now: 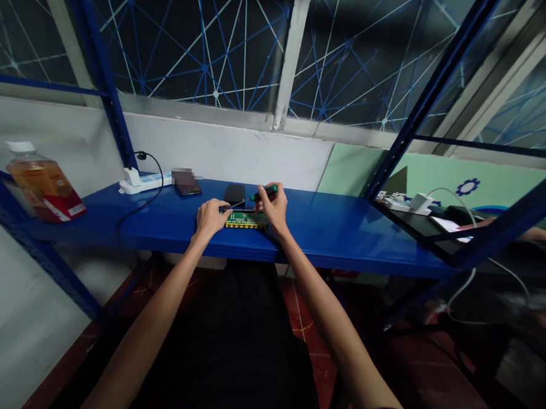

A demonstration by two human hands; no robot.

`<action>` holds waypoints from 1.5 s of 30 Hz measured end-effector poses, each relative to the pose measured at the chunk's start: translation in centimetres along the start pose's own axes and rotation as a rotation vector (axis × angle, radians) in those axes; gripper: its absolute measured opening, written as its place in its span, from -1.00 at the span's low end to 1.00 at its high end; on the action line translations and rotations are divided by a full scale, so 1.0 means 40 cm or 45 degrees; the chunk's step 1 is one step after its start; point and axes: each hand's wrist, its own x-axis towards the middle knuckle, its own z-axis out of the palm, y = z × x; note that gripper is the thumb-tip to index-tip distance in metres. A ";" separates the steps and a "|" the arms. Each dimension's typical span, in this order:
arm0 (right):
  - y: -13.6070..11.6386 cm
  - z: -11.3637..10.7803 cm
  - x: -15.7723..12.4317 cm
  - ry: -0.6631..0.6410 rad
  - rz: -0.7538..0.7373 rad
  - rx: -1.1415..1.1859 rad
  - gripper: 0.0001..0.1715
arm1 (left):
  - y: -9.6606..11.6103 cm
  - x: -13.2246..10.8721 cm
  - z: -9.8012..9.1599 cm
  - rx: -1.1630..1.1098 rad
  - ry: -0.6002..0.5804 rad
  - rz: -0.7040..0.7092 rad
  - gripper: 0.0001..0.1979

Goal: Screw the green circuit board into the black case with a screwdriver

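On the blue table lies a green circuit board point(247, 217) with a row of yellow ports along its near edge. My right hand point(273, 206) is closed round the green and black handle of a screwdriver point(265, 193). Its thin shaft slants down to the left, toward the far left part of the board. My left hand point(213, 217) sits at the board's left end, fingers bent and pressed on its edge, close to the screwdriver's tip. Just behind the board is a flat black piece point(235, 193), its kind unclear.
A drink bottle point(47, 184) stands at the table's left end. Behind are a white power strip point(147, 182) with a black cable and a dark phone-like item point(187, 184). Blue shelf posts point(413, 108) rise at both sides. At far right, another person's arm point(493, 229) reaches over the neighbouring table.
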 end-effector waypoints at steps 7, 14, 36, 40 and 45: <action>0.003 0.002 0.001 0.045 -0.044 0.089 -0.53 | 0.004 -0.003 0.002 0.064 0.067 0.028 -0.84; 0.012 -0.003 0.014 0.121 0.009 0.192 -0.51 | -0.025 0.008 0.021 -0.134 0.229 0.095 -0.83; 0.002 -0.012 0.026 0.128 0.086 0.494 -0.49 | -0.020 0.021 0.024 -0.652 0.212 0.147 -0.54; 0.001 -0.010 0.025 0.086 0.090 0.504 -0.46 | -0.023 0.023 0.031 -0.648 0.180 0.158 -0.54; 0.000 -0.010 0.024 0.065 0.094 0.497 -0.48 | -0.021 0.024 0.032 -0.643 0.142 0.161 -0.54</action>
